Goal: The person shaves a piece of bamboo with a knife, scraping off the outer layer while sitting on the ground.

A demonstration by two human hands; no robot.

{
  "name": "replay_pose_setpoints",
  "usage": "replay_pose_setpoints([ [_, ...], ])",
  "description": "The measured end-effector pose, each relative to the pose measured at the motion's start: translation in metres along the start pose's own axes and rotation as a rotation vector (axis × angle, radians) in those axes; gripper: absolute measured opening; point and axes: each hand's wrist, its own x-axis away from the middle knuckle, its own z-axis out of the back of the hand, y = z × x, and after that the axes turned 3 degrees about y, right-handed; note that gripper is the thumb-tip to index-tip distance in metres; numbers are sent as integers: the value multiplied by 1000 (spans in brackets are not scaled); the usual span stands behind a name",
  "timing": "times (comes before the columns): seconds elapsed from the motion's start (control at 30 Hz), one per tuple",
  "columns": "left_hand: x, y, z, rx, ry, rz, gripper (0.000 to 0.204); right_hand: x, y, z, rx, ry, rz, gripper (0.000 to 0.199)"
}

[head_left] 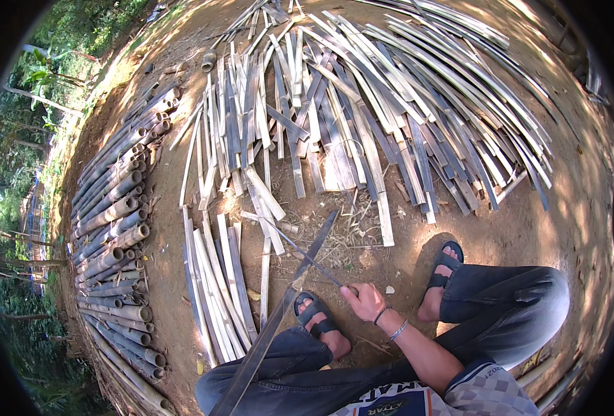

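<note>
My right hand (367, 304) is closed round the handle of a long, thin-bladed knife (325, 272). The blade points away and to the left, and it crosses a long dark bamboo strip (264, 341). Whether the blade touches the strip or only passes over it, I cannot tell. The strip slants from the lower edge, over my left thigh, up to a tip above the ground between the piles. A pale patch shows on it near the left foot. My left hand is out of the picture.
Split bamboo strips (321, 114) lie fanned out in a big pile ahead. A smaller bundle of strips (213, 291) lies beside my left leg. Whole bamboo poles (116, 208) are stacked at the left, with greenery (22, 145) beyond. Shavings (348, 236) litter the ground before my sandalled feet.
</note>
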Motion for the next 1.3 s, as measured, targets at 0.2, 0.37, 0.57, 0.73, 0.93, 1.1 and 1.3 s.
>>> replay_pose_setpoints([
  [0.2, -2, -7, -9, -4, 2, 12, 29, -16, 5, 10, 63, -20, -158, 54],
  [0.37, 1, -2, 2, 0, 10, 22, 28, -27, 14, 10, 88, -30, -236, 65],
  [0.57, -1, -5, -5, -24, 0, 26, 28, -17, 23, 1, 46, 64, -207, 62],
  [0.73, -3, -4, -5, -30, 12, 23, 30, -40, 39, 0, 59, 69, -280, 65],
  [0.93, -4, -3, -6, -11, 23, 70, 33, -25, 59, -24, 55, 148, -274, 74],
  [1.1, -5, -7, -13, -27, 32, 45, 33, -57, 72, -7, 120, 131, -548, 79],
  [1.3, -3, -3, -8, -19, 47, 1, 35, -29, 26, -19, 46, 129, -381, 69],
])
